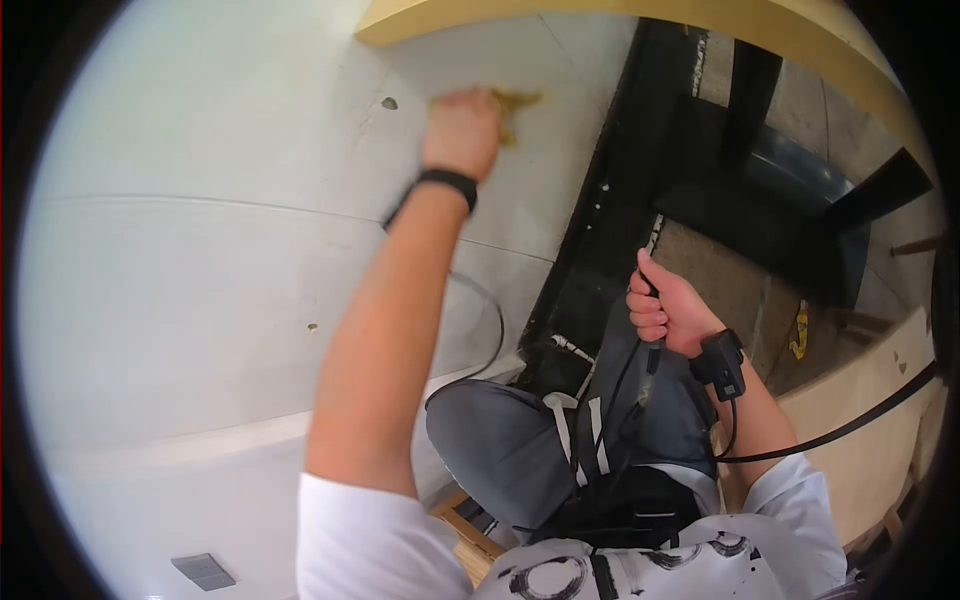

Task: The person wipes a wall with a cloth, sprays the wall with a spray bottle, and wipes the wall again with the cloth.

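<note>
My left hand [462,130], slightly blurred, is closed on a yellow-brown cloth [516,102] and holds it against the white wall [220,130]. Most of the cloth is hidden behind the fingers. A small dark hole [389,103] is in the wall just left of this hand. Over my lap, my right hand [672,305] is curled round a black cable [625,375], thumb pointing up. Its fingers cover the part of the cable inside the grip. Both wrists have black bands, the right one carrying a small black box [722,366].
Overhead curves a yellow wooden edge [600,8]. A black band [600,190] runs along the wall's foot. Dark furniture legs [752,100] stand at upper right, with a yellow wrapper-like scrap [799,330] below. A light wooden panel [860,410] is at right, a grey socket plate [203,571] at lower left.
</note>
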A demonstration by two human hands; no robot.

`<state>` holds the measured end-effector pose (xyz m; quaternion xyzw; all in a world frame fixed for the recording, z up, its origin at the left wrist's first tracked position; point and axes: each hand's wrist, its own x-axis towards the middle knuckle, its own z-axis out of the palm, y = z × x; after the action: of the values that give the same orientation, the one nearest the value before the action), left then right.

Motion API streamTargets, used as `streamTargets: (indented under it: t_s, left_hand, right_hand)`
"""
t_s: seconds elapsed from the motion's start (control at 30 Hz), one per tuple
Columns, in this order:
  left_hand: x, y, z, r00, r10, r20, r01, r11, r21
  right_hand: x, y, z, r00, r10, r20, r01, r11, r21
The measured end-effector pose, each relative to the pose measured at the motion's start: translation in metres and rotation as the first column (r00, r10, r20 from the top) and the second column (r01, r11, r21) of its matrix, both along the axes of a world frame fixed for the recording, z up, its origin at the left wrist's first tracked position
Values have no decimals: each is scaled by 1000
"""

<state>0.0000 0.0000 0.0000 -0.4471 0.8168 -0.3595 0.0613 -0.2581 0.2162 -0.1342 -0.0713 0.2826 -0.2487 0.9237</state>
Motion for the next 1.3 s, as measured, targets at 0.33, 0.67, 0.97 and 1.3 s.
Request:
streamTargets:
  t_s: [0.33,0.67,0.97,1.3]
  left_hand:
    - [2,5,-15,990,-88,-107,90,996,15]
    - [67,173,-233,970,163,179,-235,811,535]
    - [-21,-17,-74,983,141,-118,-132,988,77]
    - [-9,1,-129,999,50,-3,-48,983,178]
  right_hand:
    - [7,3,4,999,-32,14,31,999,22]
    - [12,6,1,999,-29,20,28,1000,7]
    - [10,6,4,1000,0,-2,0,1000,14]
    - [11,5,4,1000,-26,1,26,999,22]
